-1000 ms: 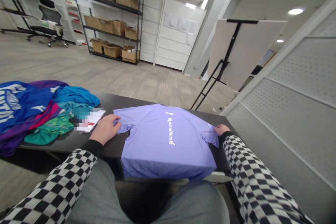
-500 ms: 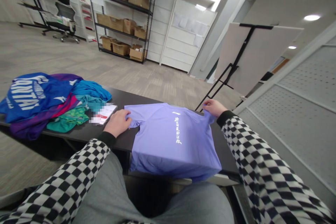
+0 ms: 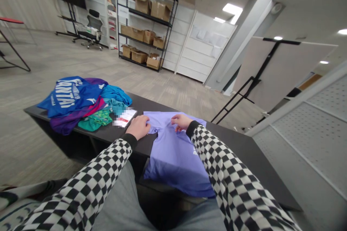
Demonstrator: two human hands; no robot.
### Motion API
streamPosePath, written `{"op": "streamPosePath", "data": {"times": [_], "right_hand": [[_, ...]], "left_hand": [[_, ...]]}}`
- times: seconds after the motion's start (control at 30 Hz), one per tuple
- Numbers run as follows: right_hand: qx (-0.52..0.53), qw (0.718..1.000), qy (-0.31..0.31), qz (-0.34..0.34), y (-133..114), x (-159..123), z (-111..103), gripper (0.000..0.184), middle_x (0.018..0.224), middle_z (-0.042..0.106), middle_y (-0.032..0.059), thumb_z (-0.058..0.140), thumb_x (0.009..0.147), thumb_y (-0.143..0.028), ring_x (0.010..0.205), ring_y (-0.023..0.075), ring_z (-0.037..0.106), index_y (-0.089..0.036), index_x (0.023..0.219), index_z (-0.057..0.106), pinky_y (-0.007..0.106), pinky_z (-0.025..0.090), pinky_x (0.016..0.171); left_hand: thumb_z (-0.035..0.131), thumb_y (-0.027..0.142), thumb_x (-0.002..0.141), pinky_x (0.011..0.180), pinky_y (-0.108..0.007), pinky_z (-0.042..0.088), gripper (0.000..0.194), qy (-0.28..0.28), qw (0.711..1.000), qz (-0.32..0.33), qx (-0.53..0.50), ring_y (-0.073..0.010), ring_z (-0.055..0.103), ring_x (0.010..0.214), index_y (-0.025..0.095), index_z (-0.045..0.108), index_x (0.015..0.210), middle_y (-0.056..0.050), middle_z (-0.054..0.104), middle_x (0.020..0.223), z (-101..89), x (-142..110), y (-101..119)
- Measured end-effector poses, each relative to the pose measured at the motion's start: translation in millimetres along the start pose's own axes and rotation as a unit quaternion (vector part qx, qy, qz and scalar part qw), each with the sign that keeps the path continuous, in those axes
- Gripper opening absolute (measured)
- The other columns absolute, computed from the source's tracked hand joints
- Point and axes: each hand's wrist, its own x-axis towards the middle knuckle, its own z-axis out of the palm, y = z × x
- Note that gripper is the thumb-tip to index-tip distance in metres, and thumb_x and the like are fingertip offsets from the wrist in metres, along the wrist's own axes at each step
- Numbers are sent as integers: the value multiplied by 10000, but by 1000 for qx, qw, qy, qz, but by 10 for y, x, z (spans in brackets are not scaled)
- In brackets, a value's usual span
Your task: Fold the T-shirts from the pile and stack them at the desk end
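Observation:
A lilac T-shirt (image 3: 173, 155) lies on the dark table (image 3: 244, 151), its lower part hanging over the near edge. My left hand (image 3: 139, 127) is closed on the shirt's left sleeve. My right hand (image 3: 181, 121) pinches the shirt's right side, which is folded over toward the middle. Both arms wear black-and-white checked sleeves.
A pile of blue, purple and green garments (image 3: 81, 103) sits on the table's left end, with a white card (image 3: 124, 118) beside it. Behind stand a black shelf rack with cardboard boxes (image 3: 146, 25), an office chair (image 3: 92, 30) and a board on an easel (image 3: 282, 68).
My right hand has carried the shirt's right side from the far right edge across to the middle, folding it over. My left hand stays on the left sleeve. The view has swung left.

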Motion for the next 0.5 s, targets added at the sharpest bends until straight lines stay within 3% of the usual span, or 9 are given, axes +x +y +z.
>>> {"op": "streamPosePath", "data": {"times": [0.07, 0.13, 0.23, 0.3, 0.37, 0.5], "right_hand": [[42, 999, 7, -27, 79, -18, -112, 304, 1067, 852, 101, 707, 1098, -434, 528, 115, 675, -193, 1284, 717, 223, 486, 455], [51, 997, 58, -26, 223, -56, -366, 259, 1147, 848, 115, 627, 1133, -374, 498, 88, 627, -178, 1280, 708, 225, 432, 424], [12, 990, 139, 9, 534, -219, -775, 223, 1108, 841, 120, 575, 1112, -232, 501, 78, 603, -127, 1263, 702, 223, 412, 447], [-14, 987, 156, 24, 769, -424, -914, 201, 1037, 836, 105, 594, 1085, -198, 533, 92, 620, -115, 1212, 725, 226, 431, 492], [-34, 989, 145, 26, 987, -671, -892, 159, 979, 833, 84, 641, 1066, -215, 630, 126, 683, -133, 1106, 771, 233, 476, 571], [-104, 991, 83, -15, 1261, -1056, -535, 147, 1000, 845, 61, 774, 1015, -320, 891, 201, 756, -190, 1046, 835, 272, 541, 796]], "left_hand": [[616, 214, 952, 1080, -467, 545, 309, -3, 1000, -1, 0, -357, 721, 1241, 194, 799, 1200, -154, 805, 1265, -10, -5, 16], [609, 214, 956, 1078, -470, 544, 312, -5, 1000, -1, -4, -359, 720, 1245, 190, 798, 1204, -157, 803, 1266, -9, -4, 20], [601, 221, 959, 1061, -471, 547, 307, -1, 1000, 0, -9, -361, 723, 1232, 185, 794, 1196, -160, 803, 1261, 12, 7, 5], [597, 230, 959, 1054, -476, 550, 304, 1, 1000, 3, -8, -365, 725, 1221, 185, 793, 1187, -160, 804, 1253, 29, 16, -9], [594, 240, 956, 1049, -477, 553, 308, -1, 1000, 4, -4, -367, 726, 1214, 190, 796, 1184, -159, 804, 1254, 40, 23, -20], [582, 267, 951, 1045, -486, 557, 340, -8, 1000, 5, 3, -377, 726, 1216, 187, 802, 1198, -165, 800, 1275, 48, 29, -39]]}}
